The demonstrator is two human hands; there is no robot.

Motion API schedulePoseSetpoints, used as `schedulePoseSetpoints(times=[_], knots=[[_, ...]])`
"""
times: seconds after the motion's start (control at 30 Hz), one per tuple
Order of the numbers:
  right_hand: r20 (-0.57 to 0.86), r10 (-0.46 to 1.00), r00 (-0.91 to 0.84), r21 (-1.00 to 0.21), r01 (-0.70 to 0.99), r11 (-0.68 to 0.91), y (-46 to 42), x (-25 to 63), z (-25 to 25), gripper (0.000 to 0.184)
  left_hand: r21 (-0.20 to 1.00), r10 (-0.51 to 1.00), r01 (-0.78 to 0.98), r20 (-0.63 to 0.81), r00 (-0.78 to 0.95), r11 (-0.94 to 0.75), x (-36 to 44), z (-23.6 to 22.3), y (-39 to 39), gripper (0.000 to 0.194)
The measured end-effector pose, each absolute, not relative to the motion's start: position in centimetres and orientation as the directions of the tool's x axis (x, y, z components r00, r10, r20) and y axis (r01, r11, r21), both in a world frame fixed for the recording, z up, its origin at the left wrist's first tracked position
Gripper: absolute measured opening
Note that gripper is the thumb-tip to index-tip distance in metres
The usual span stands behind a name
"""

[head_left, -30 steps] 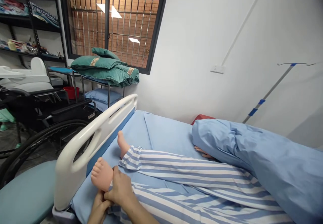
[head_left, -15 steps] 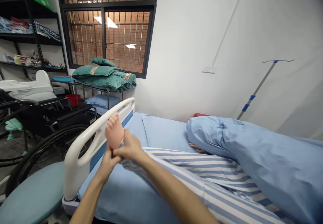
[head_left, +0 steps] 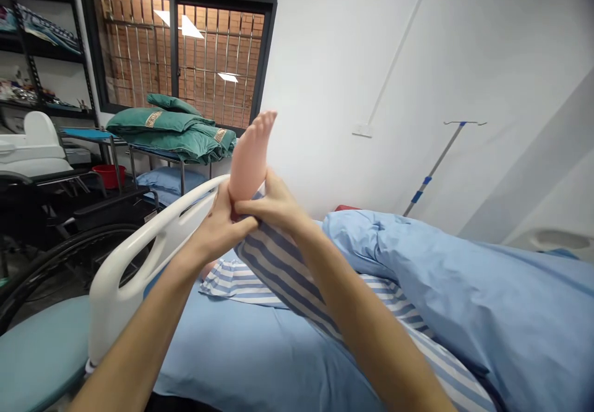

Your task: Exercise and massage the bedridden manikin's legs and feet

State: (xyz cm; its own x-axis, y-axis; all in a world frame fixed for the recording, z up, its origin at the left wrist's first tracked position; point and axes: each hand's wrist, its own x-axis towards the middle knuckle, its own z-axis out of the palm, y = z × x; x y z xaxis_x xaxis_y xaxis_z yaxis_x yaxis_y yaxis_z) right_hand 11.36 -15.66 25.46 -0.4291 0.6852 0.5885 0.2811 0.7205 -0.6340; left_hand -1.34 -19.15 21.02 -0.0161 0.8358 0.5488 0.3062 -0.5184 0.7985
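Note:
A bare foot (head_left: 250, 158) is raised above the bed, toes pointing up; I cannot tell whether it belongs to a person or a manikin. My left hand (head_left: 220, 226) is closed around the heel and ankle from the near left side. From the right, my right hand (head_left: 276, 205) wraps the ankle at the cuff of the blue-and-white striped trouser leg (head_left: 288, 263). That leg slopes up off the mattress, its knee end toward the lower right. The other striped trouser leg (head_left: 250, 285) lies flat on the light blue sheet (head_left: 232, 344), with part of its foot hidden behind my left forearm.
A white bed end board (head_left: 109, 282) stands left of my hands. A blue quilt (head_left: 417, 257) covers the bed's right part. Beyond are a wheelchair (head_left: 111, 214), green folded bedding (head_left: 180, 130) on a rack, and a drip stand (head_left: 436, 167). A round stool seat (head_left: 46, 350) is at lower left.
Both hands have lifted the foot and striped leg higher off the bed, up and to the right. The other leg now shows beneath. The view has shifted slightly right.

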Motion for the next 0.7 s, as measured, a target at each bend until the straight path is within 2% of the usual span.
schedulePoseSetpoints(times=[0.1, 0.2, 0.33, 0.4, 0.53, 0.63, 0.7], knots=[[0.509, 0.731, -0.454, -0.629, 0.384, 0.676, -14.9, 8.5, 21.6, 0.057, 0.857, 0.878, 0.270, 0.473, -0.070, -0.440, -3.7, 16.9, -19.0, 0.062], [0.369, 0.804, -0.467, -0.601, 0.540, 0.590, -14.2, 5.3, 16.5, 0.060, 0.929, 0.935, 0.216, 0.331, -0.129, -0.299, -6.0, 12.1, -19.2, 0.060], [0.255, 0.821, -0.512, -0.538, 0.630, 0.560, -13.0, 1.8, 8.5, 0.067, 0.987, 0.961, 0.020, 0.160, -0.224, -0.160, -8.2, 4.6, -19.2, 0.061], [0.216, 0.813, -0.541, -0.530, 0.634, 0.563, -12.6, 0.5, 4.5, 0.070, 0.991, 0.960, -0.097, 0.064, -0.273, -0.094, -8.9, 0.1, -18.8, 0.062], [0.048, 0.810, -0.584, -0.492, 0.692, 0.528, -12.2, -0.8, -2.5, 0.066, 0.940, 0.933, -0.340, -0.117, -0.342, -0.007, -9.4, -9.0, -18.1, 0.065], [0.012, 0.807, -0.590, -0.487, 0.701, 0.520, -12.2, -1.1, -6.0, 0.065, 0.909, 0.914, -0.415, -0.194, -0.356, 0.031, -9.3, -13.3, -18.2, 0.062], [0.021, 0.805, -0.593, -0.494, 0.694, 0.524, -12.2, -1.1, -7.3, 0.063, 0.919, 0.907, -0.393, -0.197, -0.372, 0.038, -9.3, -14.4, -18.3, 0.058]])
